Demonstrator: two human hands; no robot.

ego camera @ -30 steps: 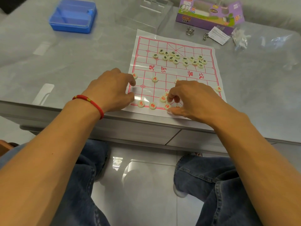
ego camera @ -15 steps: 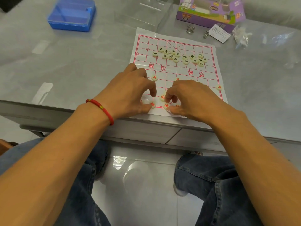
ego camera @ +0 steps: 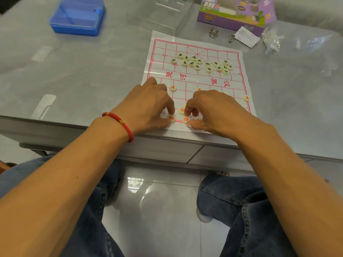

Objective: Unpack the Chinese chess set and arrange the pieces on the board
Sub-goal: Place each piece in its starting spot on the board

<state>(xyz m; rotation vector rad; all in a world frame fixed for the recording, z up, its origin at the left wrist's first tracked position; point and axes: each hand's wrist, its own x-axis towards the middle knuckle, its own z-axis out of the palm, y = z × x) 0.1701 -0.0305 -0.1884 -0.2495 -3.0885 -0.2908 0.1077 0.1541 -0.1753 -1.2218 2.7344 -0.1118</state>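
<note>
A white paper chess board [ego camera: 194,78] with red lines lies on the grey table. Several black-lettered pieces [ego camera: 200,63] are heaped on its far half. Red-lettered pieces stand on the near half, one [ego camera: 172,87] left of the middle and one [ego camera: 246,98] at the right edge. My left hand [ego camera: 148,106] pinches a red piece [ego camera: 171,118] on the near row between thumb and forefinger. My right hand [ego camera: 213,110] has curled fingers, with thumb and forefinger around a red piece [ego camera: 186,119] on the same row. Another red piece [ego camera: 181,110] lies just beyond it, touching the forefinger.
A blue plastic box [ego camera: 77,15] sits at the far left and a clear lid [ego camera: 161,13] behind the board. A purple carton [ego camera: 235,13], metal rings [ego camera: 213,32], a paper slip [ego camera: 247,36] and a plastic bag [ego camera: 272,39] lie far right. The table edge [ego camera: 167,138] runs under my wrists.
My left hand has slid right from the board's left edge along the near row to a red piece beside my right hand. The right hand has stayed in place.
</note>
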